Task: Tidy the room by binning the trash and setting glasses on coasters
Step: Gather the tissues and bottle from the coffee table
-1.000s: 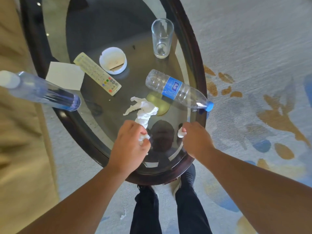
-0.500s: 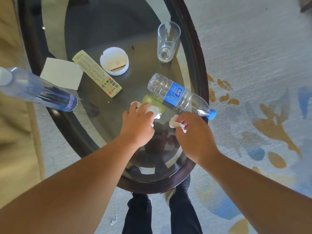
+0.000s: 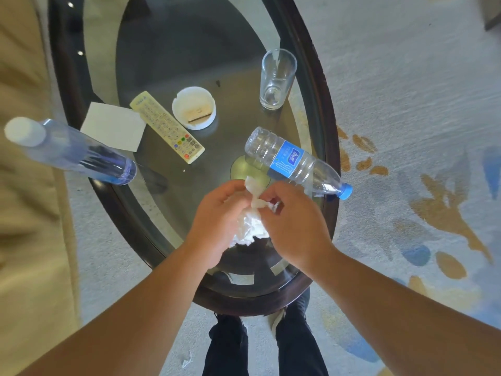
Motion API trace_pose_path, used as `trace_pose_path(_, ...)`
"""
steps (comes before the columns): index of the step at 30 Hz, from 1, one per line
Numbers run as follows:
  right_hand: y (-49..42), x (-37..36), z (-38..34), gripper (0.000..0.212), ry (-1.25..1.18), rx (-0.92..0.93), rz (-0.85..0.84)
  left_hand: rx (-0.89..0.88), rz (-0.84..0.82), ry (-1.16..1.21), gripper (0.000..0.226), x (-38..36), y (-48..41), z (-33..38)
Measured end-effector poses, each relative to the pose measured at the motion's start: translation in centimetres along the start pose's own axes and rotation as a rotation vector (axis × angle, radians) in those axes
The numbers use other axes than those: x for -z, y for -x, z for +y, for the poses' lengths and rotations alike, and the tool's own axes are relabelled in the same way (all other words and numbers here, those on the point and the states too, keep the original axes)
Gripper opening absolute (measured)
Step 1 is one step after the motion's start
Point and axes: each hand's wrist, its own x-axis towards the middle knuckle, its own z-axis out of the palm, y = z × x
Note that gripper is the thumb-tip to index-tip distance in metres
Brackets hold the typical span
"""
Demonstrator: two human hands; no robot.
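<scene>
Your left hand [image 3: 217,221] and right hand [image 3: 294,223] both clutch the tissue [image 3: 250,226] above the table [image 3: 244,303], likely wadding it into one lump for binning.

1. The glass [image 3: 276,80] stands upright on the far right part of the bench [image 3: 321,112], near the rim.
2. Left of it sits the round dish [image 3: 194,107], then the remote control [image 3: 166,127], then the square sheet [image 3: 113,126], each just beside the next.
3. The standing bottle [image 3: 73,150] is at the left rim, nearer than the sheet.
4. The lying bottle [image 3: 292,161] rests on its side at the right, its cap past the rim and its body partly over the round coaster [image 3: 244,169].
5. Above the near end, the left hand [image 3: 217,221] and right hand [image 3: 292,223] meet, with the tissue wad [image 3: 250,223] between them.
</scene>
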Motion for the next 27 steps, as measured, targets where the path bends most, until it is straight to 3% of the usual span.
trace_pose_path(4, 0.0, -0.7, -0.9, 0.015, -0.155, -0.028, -0.038, -0.039, -0.039, 0.081, 0.041, 0.1, 1.2, -0.1)
trace_pose_path(7, 0.2, -0.6, -1.1, 0.021, -0.332, -0.107, -0.1, -0.032, -0.033, 0.097, 0.027, 0.3, 1.4, -0.5)
trace_pose_path(12, 0.5, -0.6, -1.1, 0.031, -0.384, -0.115, -0.22, -0.078, 0.027, -0.012, 0.018, 0.8, 1.0, -0.7)
trace_pose_path(16, 0.2, 0.0, -0.3, 0.032, -0.186, -0.011, -0.117, -0.122, 0.112, -0.296, 0.02, 1.1, 1.0, -1.1)
trace_pose_path(21, -2.7, 1.6, 1.3, 0.038, 0.158, 0.026, 0.139, -0.102, 0.144, -0.35, 0.022, 1.7, 1.3, -1.8)
trace_pose_path(27, -7.1, 2.1, 2.1, 0.069, 0.542, 0.036, 0.137, -0.179, 0.133, -0.427, 0.022, 2.0, 0.5, -0.9)
